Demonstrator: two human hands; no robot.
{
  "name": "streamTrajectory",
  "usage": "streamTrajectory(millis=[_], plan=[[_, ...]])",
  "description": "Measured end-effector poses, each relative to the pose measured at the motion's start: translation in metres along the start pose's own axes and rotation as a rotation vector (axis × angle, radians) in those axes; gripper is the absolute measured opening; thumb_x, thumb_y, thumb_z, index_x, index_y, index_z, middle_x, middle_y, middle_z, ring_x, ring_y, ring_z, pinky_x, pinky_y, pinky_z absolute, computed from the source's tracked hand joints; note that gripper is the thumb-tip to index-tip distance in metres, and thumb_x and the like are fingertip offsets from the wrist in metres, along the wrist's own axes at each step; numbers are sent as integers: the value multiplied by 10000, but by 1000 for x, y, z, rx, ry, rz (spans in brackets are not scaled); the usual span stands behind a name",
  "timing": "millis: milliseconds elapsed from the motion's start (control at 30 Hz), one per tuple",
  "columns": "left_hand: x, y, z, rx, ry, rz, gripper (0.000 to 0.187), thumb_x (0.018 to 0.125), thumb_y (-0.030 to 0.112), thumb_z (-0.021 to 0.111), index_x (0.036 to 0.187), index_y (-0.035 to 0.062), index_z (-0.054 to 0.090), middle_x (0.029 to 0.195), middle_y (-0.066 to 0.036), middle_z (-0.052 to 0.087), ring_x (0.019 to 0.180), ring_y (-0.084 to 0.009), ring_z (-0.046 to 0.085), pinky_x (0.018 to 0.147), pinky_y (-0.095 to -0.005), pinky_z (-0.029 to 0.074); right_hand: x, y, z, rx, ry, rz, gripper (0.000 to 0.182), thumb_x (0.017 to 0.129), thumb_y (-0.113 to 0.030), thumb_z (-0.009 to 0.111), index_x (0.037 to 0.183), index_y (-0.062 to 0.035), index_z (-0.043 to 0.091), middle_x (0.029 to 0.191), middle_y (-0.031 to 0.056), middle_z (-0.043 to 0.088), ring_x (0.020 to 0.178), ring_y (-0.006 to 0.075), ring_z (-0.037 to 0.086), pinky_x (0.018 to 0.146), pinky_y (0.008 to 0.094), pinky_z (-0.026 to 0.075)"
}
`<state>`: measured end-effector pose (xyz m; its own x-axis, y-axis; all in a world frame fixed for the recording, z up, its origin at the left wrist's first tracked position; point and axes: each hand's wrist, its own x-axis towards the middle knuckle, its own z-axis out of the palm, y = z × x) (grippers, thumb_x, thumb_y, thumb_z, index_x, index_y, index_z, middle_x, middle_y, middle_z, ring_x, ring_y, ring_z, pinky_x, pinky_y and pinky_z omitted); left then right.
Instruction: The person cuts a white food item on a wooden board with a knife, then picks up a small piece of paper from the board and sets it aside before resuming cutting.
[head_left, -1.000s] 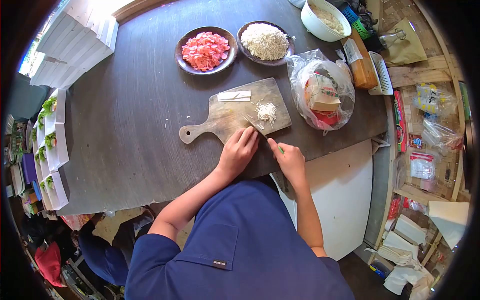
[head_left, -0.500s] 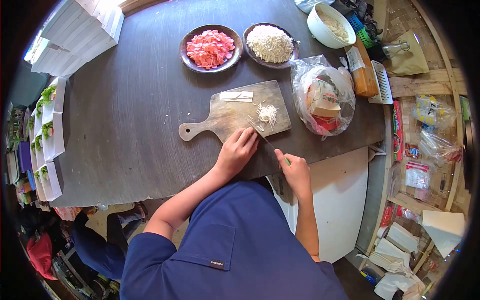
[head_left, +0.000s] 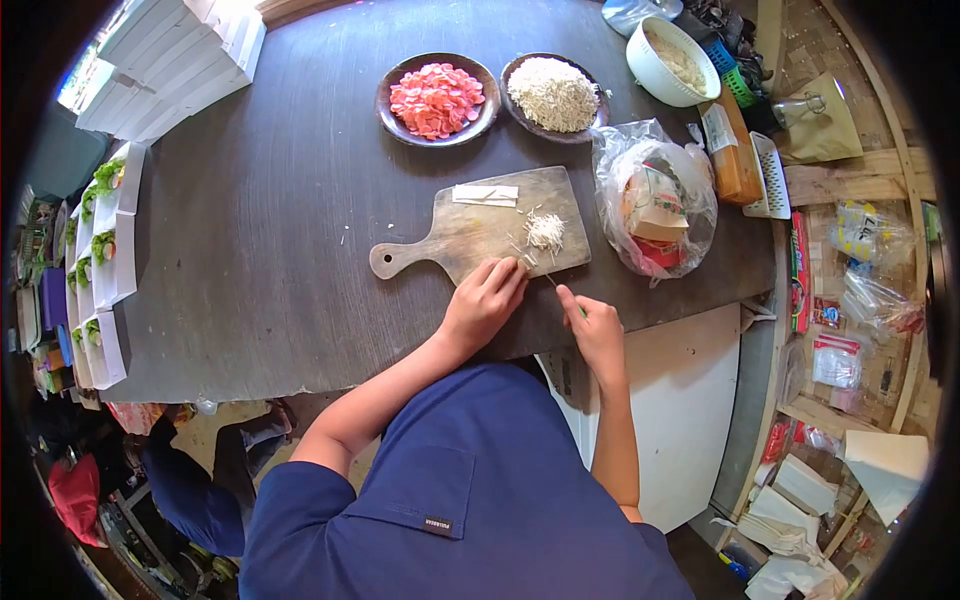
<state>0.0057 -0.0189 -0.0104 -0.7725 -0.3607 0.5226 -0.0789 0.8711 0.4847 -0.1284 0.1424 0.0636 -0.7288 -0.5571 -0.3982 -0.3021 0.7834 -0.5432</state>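
At the near edge of the brown wooden paddle-shaped board [head_left: 470, 236], the right hand [head_left: 596, 333] has its grip wrapped round a green-handled metal knife [head_left: 552, 281], whose slipping could nick the left hand [head_left: 485, 302], bunched close by, its hold hidden from me.

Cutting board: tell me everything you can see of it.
The cutting board looks like worn, brownish wood with uneven darker patches. It has a broad, roughly rectangular body and a narrower handle with a round hole near its end, pointing to the person's left. It lies flat on the dark table, slightly askew. Pale strips lie toward its far edge and a small heap of thin shreds toward its right. The left hand's fingertips cover part of its near edge.
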Motion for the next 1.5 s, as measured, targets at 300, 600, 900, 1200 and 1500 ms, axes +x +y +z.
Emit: streamTrajectory(millis=[300, 600, 900, 1200, 1500], plan=[[2, 0, -2, -12, 3, 2, 276, 857, 79, 813, 1112, 5, 736, 1153, -96, 675, 1039, -274, 689, 919, -383, 600, -20, 15, -3, -12, -2, 19, 745, 1056, -671, 580, 712, -18, 679, 599, 148, 575, 576, 292, 598, 626, 419, 473], [4, 2, -5, 4, -8, 5, 264, 882, 107, 789, 1114, -4, 729, 1169, -89, 663, 1064, -246, 679, 931, -363, 598, -6, 7, 4, -78, -41, 31, 758, 1052, -703, 544, 750, -28, 715, 680, 181, 680, 705, 418, 699, 674, 503, 518], [2, 1, -3, -12, 3, -8, 293, 862, 77, 813, 1133, 3, 731, 1171, -97, 681, 1048, -275, 692, 926, -384, 598, -8, 0, -3, -46, -7, -5, 725, 1055, -680, 564, 760, -36, 719, 695, 189, 682, 717, 430, 693, 673, 500, 519], [4, 1, -5, 22, -7, 15, 260, 889, 110, 783, 1115, -9, 736, 1168, -89, 665, 1040, -238, 679, 918, -356, 601, -19, 13, -3, -31, 4, 1, 730, 1059, -653, 590, 731, -9, 698, 611, 154, 584, 587, 287, 598, 634, 428, 478], [3, 0, -3, -3, 15, 9, 276, 870, 94, 793, 1120, -11, 738, 1159, -93, 664, 1049, -248, 677, 921, -363, 600, 12, -5, 16, -53, 27, -92, 727, 1056, -691, 553, 742, -58, 726, 653, 163, 656, 683, 410, 688, 658, 487, 519]])
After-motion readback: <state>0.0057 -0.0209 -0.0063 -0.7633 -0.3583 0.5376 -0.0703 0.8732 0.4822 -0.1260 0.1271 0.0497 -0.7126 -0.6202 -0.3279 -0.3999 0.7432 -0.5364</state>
